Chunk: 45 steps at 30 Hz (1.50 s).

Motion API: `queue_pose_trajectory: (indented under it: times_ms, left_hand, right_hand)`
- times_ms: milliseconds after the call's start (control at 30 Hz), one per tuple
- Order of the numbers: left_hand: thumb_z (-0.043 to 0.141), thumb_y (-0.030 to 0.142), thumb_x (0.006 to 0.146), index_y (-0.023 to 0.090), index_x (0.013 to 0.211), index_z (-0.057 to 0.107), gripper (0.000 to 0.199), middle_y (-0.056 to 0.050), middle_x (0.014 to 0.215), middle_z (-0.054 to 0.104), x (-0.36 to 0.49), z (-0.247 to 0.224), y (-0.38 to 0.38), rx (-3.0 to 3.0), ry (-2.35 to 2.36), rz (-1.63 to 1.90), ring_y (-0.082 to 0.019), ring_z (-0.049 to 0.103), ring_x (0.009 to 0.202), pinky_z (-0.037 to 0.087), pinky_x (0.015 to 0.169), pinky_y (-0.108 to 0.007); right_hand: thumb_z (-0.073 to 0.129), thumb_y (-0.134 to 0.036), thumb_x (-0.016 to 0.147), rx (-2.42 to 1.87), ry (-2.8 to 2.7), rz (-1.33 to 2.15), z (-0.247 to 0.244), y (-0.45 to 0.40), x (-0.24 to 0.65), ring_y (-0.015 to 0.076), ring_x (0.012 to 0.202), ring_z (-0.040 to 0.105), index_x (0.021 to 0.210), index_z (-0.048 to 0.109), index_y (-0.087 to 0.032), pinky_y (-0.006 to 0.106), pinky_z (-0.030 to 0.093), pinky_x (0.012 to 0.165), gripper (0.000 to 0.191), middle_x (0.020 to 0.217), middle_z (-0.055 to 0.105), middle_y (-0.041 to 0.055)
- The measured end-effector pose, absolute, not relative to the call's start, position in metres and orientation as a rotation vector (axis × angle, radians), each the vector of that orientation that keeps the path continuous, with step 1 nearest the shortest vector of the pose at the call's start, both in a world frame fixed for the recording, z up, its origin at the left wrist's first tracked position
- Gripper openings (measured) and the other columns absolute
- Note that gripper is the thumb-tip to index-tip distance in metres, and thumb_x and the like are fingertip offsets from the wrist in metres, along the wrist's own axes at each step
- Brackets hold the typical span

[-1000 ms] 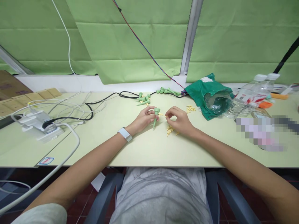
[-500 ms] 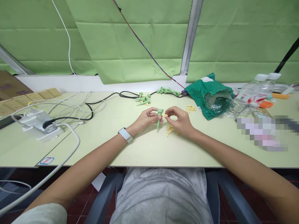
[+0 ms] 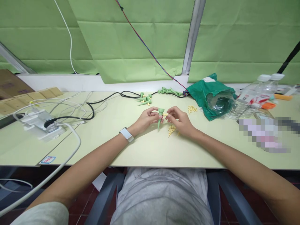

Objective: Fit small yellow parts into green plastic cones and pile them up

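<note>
My left hand [image 3: 148, 119] pinches a green plastic spike [image 3: 160, 115], wide end up and pointed tip down, above the table. The fingers of my right hand [image 3: 178, 120] are closed on a small yellow piece [image 3: 165, 115] at the spike's right side; whether the two are joined cannot be made out. Below my right hand lies a pile of small yellow pieces [image 3: 172, 129]. More yellow pieces [image 3: 192, 109] lie to its right. Several green spikes with yellow parts [image 3: 144, 99] lie behind my left hand, and other green pieces [image 3: 170, 91] are farther back.
A torn green bag [image 3: 209, 97] and clear bottles [image 3: 254, 97] stand at the back right. On the left are a white power strip [image 3: 42, 125], tangled cables and wooden blocks [image 3: 28, 98]. The table's front edge [image 3: 164, 167] is near my body.
The yellow piece in my right hand has tilted a little, and the right fingers have shifted slightly beside the spike. My left hand keeps its hold. The camera view has moved slightly.
</note>
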<state>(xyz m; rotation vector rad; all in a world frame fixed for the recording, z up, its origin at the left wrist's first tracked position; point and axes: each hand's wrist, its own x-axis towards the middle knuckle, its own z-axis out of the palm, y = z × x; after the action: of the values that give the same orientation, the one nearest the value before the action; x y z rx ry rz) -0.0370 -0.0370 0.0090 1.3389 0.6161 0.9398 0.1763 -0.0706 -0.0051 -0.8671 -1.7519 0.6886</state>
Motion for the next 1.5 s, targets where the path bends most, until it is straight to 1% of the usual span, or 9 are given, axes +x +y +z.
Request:
queue_pose_trajectory:
  times_ms: [100,200,367,567,700,867,1033,1400,1500]
  left_hand:
    - [0.09,0.028,0.074,0.017,0.106,0.062,0.044,-0.004,0.088,0.075,-0.039,0.007,-0.035,1.343,0.608,0.931,-0.019,0.073,0.079,0.055,0.085,-0.036]
    - [0.088,0.028,0.077,0.018,0.107,0.062,0.042,-0.003,0.089,0.073,-0.041,0.005,-0.034,1.38,0.593,0.902,-0.018,0.073,0.079,0.055,0.084,-0.036]
    - [0.086,0.029,0.079,0.019,0.108,0.063,0.039,-0.003,0.09,0.072,-0.04,0.003,-0.034,1.457,0.596,0.89,-0.017,0.071,0.079,0.054,0.083,-0.034]
    - [0.085,0.03,0.078,0.018,0.102,0.066,0.033,0.0,0.081,0.066,-0.036,0.003,-0.037,1.543,0.622,0.968,-0.013,0.063,0.073,0.05,0.074,-0.027]
    - [0.084,0.032,0.079,0.015,0.095,0.071,0.027,-0.005,0.087,0.069,-0.036,0.006,-0.039,1.604,0.629,0.94,-0.015,0.063,0.077,0.051,0.074,-0.029]
    - [0.082,0.034,0.081,0.014,0.094,0.076,0.025,-0.007,0.087,0.072,-0.036,0.01,-0.043,1.615,0.62,0.914,-0.018,0.067,0.083,0.053,0.084,-0.034]
    - [0.082,0.032,0.082,0.014,0.094,0.076,0.023,-0.007,0.088,0.072,-0.036,0.013,-0.047,1.6,0.6,0.878,-0.018,0.069,0.083,0.055,0.086,-0.035]
    - [0.088,0.03,0.075,0.013,0.091,0.077,0.026,-0.007,0.086,0.073,-0.035,0.009,-0.046,1.505,0.616,0.928,-0.018,0.071,0.078,0.056,0.077,-0.032]
    - [0.089,0.031,0.075,0.013,0.093,0.078,0.028,-0.008,0.09,0.074,-0.035,0.008,-0.043,1.469,0.63,0.944,-0.018,0.071,0.076,0.056,0.074,-0.032]
  right_hand:
    - [0.069,-0.036,0.093,-0.847,-1.792,0.59,-0.003,-0.072,0.176,0.0194,0.08,0.068,0.101,0.061,-0.023,0.034,0.054,0.073,0.017,0.089,0.07,0.003]
    - [0.063,-0.038,0.097,-0.896,-1.816,0.588,-0.002,-0.073,0.177,0.017,0.072,0.065,0.095,0.064,-0.022,0.031,0.05,0.069,0.016,0.081,0.07,0.0016]
    - [0.043,-0.043,0.108,-1.037,-1.915,0.581,-0.001,-0.074,0.178,0.0133,0.054,0.051,0.072,0.061,-0.021,0.029,0.039,0.06,0.046,0.064,0.065,-0.0001]
    - [0.044,-0.037,0.108,-0.997,-1.993,0.456,0.0,-0.075,0.178,0.016,0.068,0.059,0.082,0.064,-0.021,0.03,0.04,0.068,0.036,0.076,0.069,0.0016]
    - [0.054,-0.036,0.104,-0.924,-2.043,0.391,0.002,-0.077,0.178,0.0163,0.071,0.059,0.09,0.065,-0.021,0.029,0.04,0.068,0.023,0.08,0.068,0.0018]
    - [0.044,-0.037,0.108,-0.965,-2.088,0.331,0.001,-0.077,0.178,0.0168,0.069,0.055,0.084,0.062,-0.021,0.031,0.036,0.067,0.034,0.076,0.065,0.0026]
    - [0.037,-0.039,0.11,-0.956,-2.114,0.367,-0.001,-0.077,0.178,0.0167,0.066,0.053,0.08,0.058,-0.021,0.031,0.034,0.067,0.041,0.073,0.061,0.002]
    - [0.037,-0.038,0.11,-0.981,-2.099,0.352,0.001,-0.079,0.173,0.0165,0.065,0.05,0.078,0.052,-0.022,0.031,0.034,0.065,0.039,0.071,0.059,0.0013]
    - [0.045,-0.041,0.107,-0.982,-2.041,0.349,0.003,-0.08,0.174,0.0171,0.067,0.053,0.089,0.056,-0.023,0.031,0.036,0.065,0.028,0.076,0.063,0.0017]
